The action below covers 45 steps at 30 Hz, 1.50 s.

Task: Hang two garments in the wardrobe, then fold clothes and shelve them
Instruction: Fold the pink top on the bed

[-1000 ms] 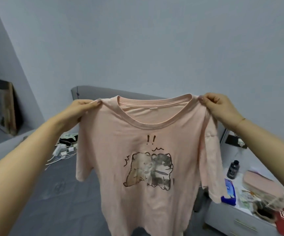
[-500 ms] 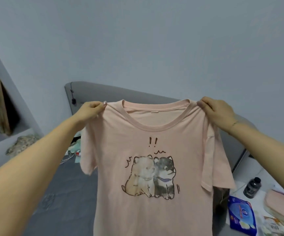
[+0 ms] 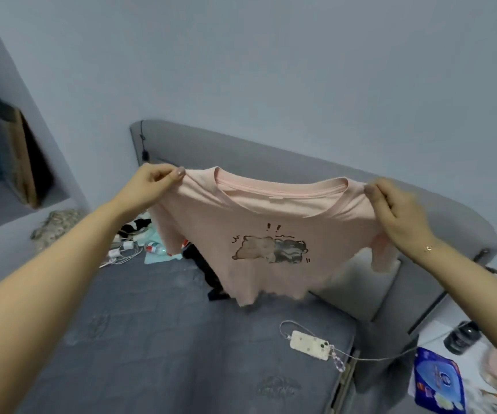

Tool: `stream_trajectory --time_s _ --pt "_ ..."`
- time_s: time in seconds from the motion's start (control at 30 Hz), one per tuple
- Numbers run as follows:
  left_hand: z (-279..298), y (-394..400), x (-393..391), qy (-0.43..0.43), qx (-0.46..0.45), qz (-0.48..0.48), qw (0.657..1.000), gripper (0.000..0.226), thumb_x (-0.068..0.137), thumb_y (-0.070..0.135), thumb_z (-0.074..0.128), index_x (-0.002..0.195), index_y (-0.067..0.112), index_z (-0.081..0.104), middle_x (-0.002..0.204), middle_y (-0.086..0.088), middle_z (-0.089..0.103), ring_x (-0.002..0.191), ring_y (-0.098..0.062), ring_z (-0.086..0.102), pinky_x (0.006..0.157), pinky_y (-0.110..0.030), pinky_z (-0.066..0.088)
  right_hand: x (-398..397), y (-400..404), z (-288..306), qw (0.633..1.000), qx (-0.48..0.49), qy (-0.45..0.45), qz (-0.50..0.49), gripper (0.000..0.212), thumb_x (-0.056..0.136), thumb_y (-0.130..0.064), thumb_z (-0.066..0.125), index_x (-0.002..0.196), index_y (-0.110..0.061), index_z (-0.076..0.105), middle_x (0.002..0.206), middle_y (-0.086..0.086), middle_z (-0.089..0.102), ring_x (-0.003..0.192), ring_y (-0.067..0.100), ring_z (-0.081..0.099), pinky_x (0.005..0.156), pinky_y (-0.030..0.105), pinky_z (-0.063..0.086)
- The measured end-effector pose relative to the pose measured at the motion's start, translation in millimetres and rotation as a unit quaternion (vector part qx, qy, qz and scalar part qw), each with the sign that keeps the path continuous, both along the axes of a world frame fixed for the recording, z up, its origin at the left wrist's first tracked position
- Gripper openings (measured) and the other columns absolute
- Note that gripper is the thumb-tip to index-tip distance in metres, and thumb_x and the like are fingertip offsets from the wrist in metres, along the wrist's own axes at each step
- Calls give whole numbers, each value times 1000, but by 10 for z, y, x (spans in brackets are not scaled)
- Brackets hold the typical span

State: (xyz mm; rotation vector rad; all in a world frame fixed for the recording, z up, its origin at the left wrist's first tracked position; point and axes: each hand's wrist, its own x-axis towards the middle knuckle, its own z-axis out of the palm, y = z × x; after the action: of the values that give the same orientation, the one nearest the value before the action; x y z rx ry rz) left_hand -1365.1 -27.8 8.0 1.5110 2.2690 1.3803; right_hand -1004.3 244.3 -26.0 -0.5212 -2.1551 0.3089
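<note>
A pink T-shirt (image 3: 271, 234) with a print of two cartoon dogs is stretched out in the air above the grey bed (image 3: 166, 339). My left hand (image 3: 151, 183) pinches its left shoulder and my right hand (image 3: 396, 210) pinches its right shoulder. The shirt's body swings away from me toward the headboard (image 3: 271, 156), its hem lifted and blurred. The print faces me. No wardrobe or hanger shows in this view.
A phone (image 3: 308, 343) on a charging cable lies on the mattress near its right edge. Cables, chargers, a small bottle and dark clothes (image 3: 140, 243) clutter the head of the bed. A nightstand at the right holds a blue packet (image 3: 438, 380) and a dark jar (image 3: 462, 339).
The shirt hung straight down before; now its body has swung forward and up over the bed. Both hands kept their hold on the shoulders and the view tipped down toward the mattress.
</note>
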Motion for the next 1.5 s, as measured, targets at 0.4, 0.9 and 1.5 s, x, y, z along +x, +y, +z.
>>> stream_trajectory --time_s 0.4,0.9,1.5 --pt "-2891 -2654 198 62 -202 84 974 28 91 44 54 84 26 74 72 11 64 79 -18 45 80 -37 38 244 -2778 -2587 927 -96 -347 109 46 98 -54 29 92 -20 59 81 -1 67 72 25 63 57 29 31" --pt "-6395 -4869 532 79 -354 -24 931 47 88 53 38 91 24 75 90 11 66 84 -24 53 74 -35 33 388 -4914 -6115 669 -200 -651 299 52 102 -14 39 151 -30 26 135 3 49 117 18 48 101 28 40" --pt "-6840 -4767 2048 -57 -595 48 800 62 103 46 18 153 27 -14 157 -3 -29 148 -22 -18 120 -45 -2 699 -5323 -6291 636 -214 -619 409 60 96 -12 41 153 -22 25 162 -4 -1 150 14 3 121 27 -4"
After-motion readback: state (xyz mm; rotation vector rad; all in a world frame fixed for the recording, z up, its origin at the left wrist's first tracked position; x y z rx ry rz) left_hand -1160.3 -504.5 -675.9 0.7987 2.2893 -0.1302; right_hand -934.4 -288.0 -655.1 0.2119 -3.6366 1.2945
